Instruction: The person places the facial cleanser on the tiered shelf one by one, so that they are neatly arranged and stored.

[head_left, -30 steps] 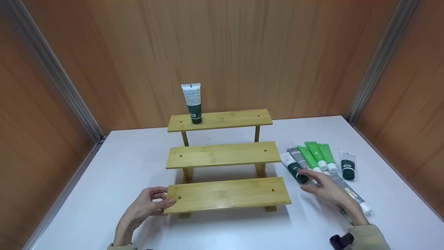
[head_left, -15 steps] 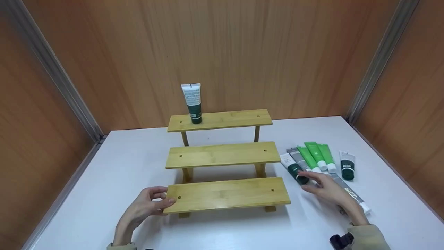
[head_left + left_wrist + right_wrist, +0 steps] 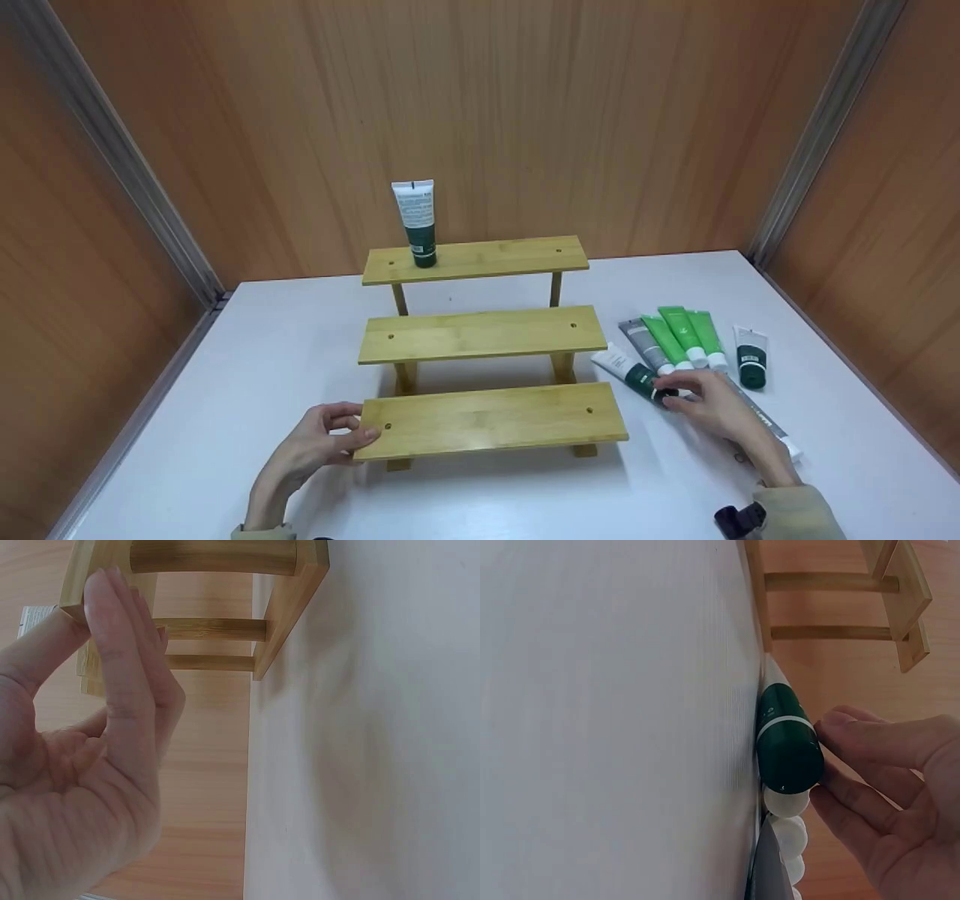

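A three-step bamboo display rack [image 3: 491, 421] stands mid-table. At the left end of its lowest board, my left hand [image 3: 311, 442] pinches the edge, thumb on top and fingers beneath; the left wrist view shows these fingers [image 3: 124, 682] against the board. My right hand [image 3: 712, 405] is at the right, thumb and fingertips on the dark green cap end of a white-and-green squeeze tube [image 3: 641, 379]. In the right wrist view this tube [image 3: 787, 750] lies on the table, its cap between thumb and fingers. Another such tube [image 3: 420, 221] stands cap-down on the top board, left side.
Beside the held tube lie a grey tube [image 3: 645, 343] and several bright green tubes [image 3: 682, 334]. A second grey tube [image 3: 769, 427] lies partly behind the right hand. One more white-and-green tube [image 3: 751, 358] lies farther right. Wood-grain panels [image 3: 480, 120] enclose the table.
My right hand's fingers have closed in on the cap end of the white-and-green tube, which has shifted slightly and turned away from the grey tube. The left hand and rack stay put.
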